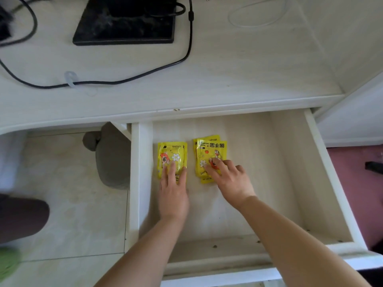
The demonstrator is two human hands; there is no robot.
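A white drawer [323, 166] stands pulled out under the desk. Two small stacks of yellow hand-warmer packets lie side by side on its floor. My left hand [173, 189] rests flat, fingers straight, on the lower half of the left stack [172, 154]. My right hand [230, 179] touches the right stack [211, 150] with its fingertips, the fingers slightly bent over the packet's lower part. The packets under each top one are mostly hidden.
The white desk top [228, 69] above the drawer carries a black monitor base [124, 23], a black cable [124, 79] and a white cable [257, 13]. A grey object [109, 158] stands on the tiled floor left of the drawer.
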